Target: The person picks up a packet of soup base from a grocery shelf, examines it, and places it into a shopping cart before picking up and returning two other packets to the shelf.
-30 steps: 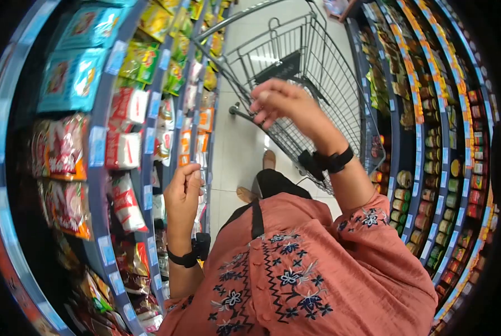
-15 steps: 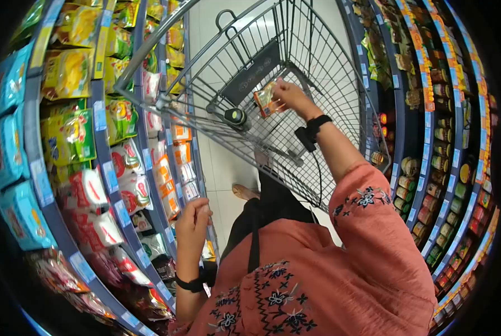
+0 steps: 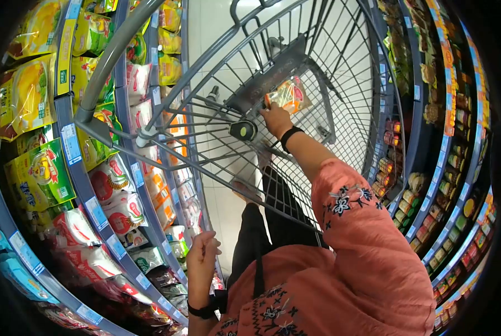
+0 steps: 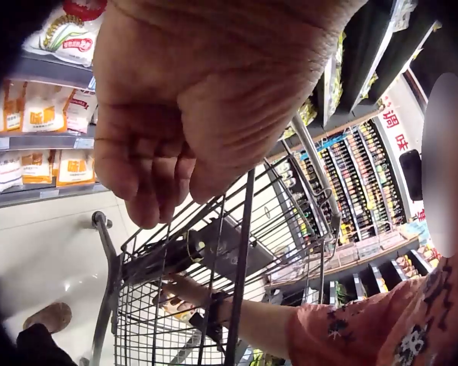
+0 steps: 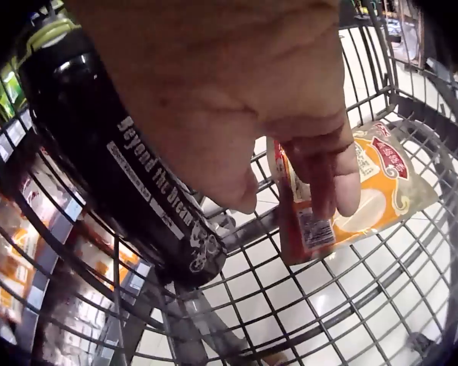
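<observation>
In the head view my right hand (image 3: 277, 122) is down inside a wire shopping cart (image 3: 118, 47), at the edge of a clear and orange food packet (image 3: 291, 96). The right wrist view has the packet (image 5: 389, 179) flat over the cart's wire bottom, its print partly hidden by my fingers. Those fingers are loosely bent over it, and the thumb stands apart. A black drink bottle (image 5: 130, 171) with a yellow-green top leans beside this hand. My left hand (image 3: 202, 253) hangs by the left shelves, fingers loosely curled, holding nothing.
Shelves of bagged goods, among them a yellow-green bag (image 3: 40, 175) and orange-and-white packs (image 3: 160, 196), line the left side. On the right, shelves hold rows of jars (image 3: 407, 203). Pale floor tiles (image 3: 219, 215) run between them, under the cart.
My right hand has reached lower and forward into the cart with the packet, which now lies on the bottom with the thumb apart from it. The cart appears nearer; the left hand still hangs loose.
</observation>
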### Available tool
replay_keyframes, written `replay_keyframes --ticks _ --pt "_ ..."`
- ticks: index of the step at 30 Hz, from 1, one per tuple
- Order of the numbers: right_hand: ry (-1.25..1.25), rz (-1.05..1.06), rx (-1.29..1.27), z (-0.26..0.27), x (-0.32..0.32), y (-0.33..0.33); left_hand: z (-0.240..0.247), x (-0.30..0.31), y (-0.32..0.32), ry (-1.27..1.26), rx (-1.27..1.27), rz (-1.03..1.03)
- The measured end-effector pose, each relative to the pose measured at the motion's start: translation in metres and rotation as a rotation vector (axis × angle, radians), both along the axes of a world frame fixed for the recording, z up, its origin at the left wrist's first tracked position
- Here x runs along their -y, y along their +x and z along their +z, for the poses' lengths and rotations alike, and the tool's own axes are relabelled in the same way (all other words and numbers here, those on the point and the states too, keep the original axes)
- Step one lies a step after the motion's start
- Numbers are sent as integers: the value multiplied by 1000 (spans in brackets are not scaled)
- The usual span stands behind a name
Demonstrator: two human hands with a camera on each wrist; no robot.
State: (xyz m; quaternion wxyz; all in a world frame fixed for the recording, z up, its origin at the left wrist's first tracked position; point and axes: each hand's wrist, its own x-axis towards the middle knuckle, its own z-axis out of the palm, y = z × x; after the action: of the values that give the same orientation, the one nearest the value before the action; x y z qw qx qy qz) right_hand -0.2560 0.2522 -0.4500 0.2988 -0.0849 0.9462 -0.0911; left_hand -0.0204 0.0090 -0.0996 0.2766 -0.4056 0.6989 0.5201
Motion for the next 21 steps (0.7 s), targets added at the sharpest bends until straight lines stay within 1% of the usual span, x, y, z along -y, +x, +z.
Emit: replay_keyframes --ticks 1,5,8,9,12,13,14,16,17,21 --pt "32 38 25 6 0 -1 0 -1 -1 -1 12 -2" --pt "126 -52 19 -1 1 0 -3 1 5 -11 29 -15" --pt "131 91 33 8 -2 -1 -5 2 13 -14 9 -15" --pt "81 49 -33 12 -2 -1 -5 3 15 -20 -8 -11" --pt "49 47 9 32 -17 -5 0 5 17 -21 2 -23" --pt "14 35 -37 18 -27 -2 -1 7 22 -7 -11 -17" --pt "-7 -59 -53 9 -33 -2 0 8 23 -14 -26 -24" --pt "-22 -58 -59 16 -44 -3 1 9 28 -23 -46 -35" --pt "-18 -60 -64 17 -47 -3 1 10 30 -18 -13 -18" --pt "-17 -56 -56 4 -54 1 -13 13 49 -23 -14 -8"
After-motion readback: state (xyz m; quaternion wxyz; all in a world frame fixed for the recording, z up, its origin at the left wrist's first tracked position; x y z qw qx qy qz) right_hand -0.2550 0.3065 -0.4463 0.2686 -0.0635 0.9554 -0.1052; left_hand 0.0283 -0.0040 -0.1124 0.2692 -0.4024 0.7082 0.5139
